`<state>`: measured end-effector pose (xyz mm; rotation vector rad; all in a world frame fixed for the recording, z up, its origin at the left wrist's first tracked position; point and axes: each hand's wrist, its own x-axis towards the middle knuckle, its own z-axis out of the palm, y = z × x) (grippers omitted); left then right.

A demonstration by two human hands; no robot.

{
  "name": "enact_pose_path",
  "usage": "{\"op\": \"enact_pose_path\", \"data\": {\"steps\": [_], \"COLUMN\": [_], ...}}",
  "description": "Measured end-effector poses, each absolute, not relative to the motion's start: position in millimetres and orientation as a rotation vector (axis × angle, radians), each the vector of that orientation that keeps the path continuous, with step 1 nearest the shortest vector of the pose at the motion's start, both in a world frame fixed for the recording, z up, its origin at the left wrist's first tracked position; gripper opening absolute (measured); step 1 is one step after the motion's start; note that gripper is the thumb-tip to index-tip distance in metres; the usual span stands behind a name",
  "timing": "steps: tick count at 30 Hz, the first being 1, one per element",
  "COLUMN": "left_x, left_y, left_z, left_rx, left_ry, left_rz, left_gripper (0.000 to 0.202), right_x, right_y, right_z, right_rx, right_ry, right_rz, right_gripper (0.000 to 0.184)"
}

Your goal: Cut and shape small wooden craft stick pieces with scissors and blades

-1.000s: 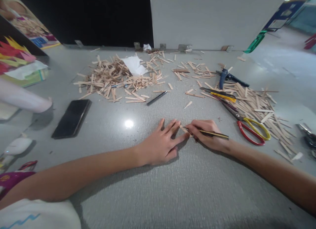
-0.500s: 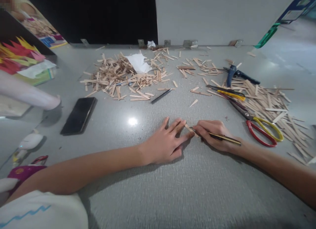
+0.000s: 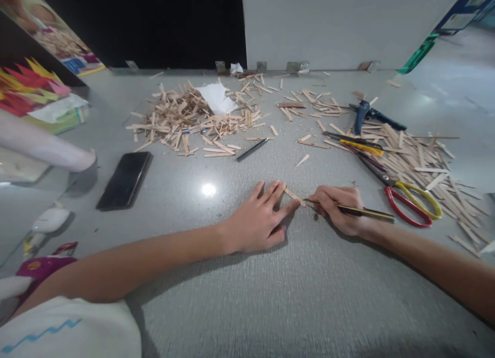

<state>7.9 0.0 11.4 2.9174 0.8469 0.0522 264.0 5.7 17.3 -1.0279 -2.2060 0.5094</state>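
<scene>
My left hand [image 3: 258, 218] lies spread on the grey table, its fingertips pressing on a small wooden stick [image 3: 293, 194]. The stick slants from the middle fingers down toward the index finger. In my right hand [image 3: 340, 207], closed like a writing grip, is a slim black-and-gold pen-shaped tool [image 3: 367, 212]. Its thin dark tip is at or very near the stick's right end; I cannot tell whether they touch. A loose pointed wood piece [image 3: 302, 160] and a dark pen-like tool [image 3: 252, 150] lie beyond my hands.
A heap of stick pieces [image 3: 174, 116] with white paper [image 3: 218, 98] lies at the back left. Longer sticks [image 3: 429, 162], scissors [image 3: 410, 206], a yellow-black cutter [image 3: 358, 143] and a blue tool [image 3: 362, 116] are at right. A phone [image 3: 124, 180] lies left, near another person's arm [image 3: 46, 141].
My right hand has drawn back to the right with the tool, whose handle now lies lower. My left fingers have shifted slightly left, and more of the stick shows.
</scene>
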Motion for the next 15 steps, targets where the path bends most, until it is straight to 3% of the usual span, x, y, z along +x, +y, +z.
{"op": "enact_pose_path", "data": {"steps": [15], "left_x": [1.0], "left_y": [4.5], "left_z": [6.6], "left_rx": [2.826], "left_ry": [0.782], "left_rz": [0.183], "left_gripper": [0.061], "right_x": [265.2], "right_y": [9.3], "right_z": [17.8], "right_rx": [-1.005], "right_ry": [-2.258], "right_rz": [0.547], "right_gripper": [0.045]}}
